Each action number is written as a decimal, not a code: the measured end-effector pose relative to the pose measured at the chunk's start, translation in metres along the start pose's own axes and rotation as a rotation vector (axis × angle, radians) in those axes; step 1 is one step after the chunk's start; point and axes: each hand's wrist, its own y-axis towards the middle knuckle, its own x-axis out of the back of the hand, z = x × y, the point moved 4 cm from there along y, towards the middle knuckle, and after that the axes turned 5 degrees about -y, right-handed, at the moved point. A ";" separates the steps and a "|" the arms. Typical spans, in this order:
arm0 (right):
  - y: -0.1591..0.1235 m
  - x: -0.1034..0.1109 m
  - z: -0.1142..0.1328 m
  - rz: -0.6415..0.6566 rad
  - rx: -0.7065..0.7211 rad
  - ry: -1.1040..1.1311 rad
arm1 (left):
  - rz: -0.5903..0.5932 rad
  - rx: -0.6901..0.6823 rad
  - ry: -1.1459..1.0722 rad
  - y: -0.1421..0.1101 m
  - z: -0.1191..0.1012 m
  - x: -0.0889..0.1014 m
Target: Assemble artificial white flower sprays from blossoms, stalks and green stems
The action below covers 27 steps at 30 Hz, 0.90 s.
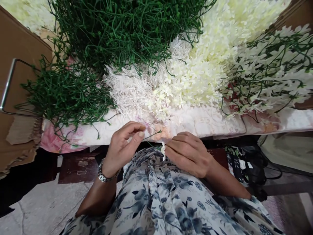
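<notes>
My left hand (124, 145), with a watch on its wrist, is closed in a pinch on a thin green artificial stem (154, 134). The stem's budded tip points right, over the table's edge. Close beside it, my right hand (188, 153) is closed with its fingers curled, a small white artificial flower (163, 150) showing at the fingertips. The hands are apart, just in front of the cloth. Beyond them lie a pile of white spiky pieces (132, 88) and a heap of pale yellow-white blossoms (188, 85).
A large mound of green stems (122, 32) fills the back, with a smaller bunch (70, 94) at left. Finished-looking white flower sprigs (271, 75) lie at right. A cardboard box (22, 49) and bent metal rod (8, 85) stand left. Floral cloth (200, 122) covers the table.
</notes>
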 end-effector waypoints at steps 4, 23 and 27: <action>0.002 0.005 0.004 -0.081 0.188 -0.086 | 0.292 0.337 -0.207 0.003 0.018 -0.014; -0.010 -0.005 -0.065 -0.034 -0.397 -0.183 | -0.146 0.111 -0.518 0.017 0.014 -0.025; 0.002 -0.020 -0.076 0.135 -0.351 -0.333 | -0.103 0.067 -0.436 0.015 0.015 -0.026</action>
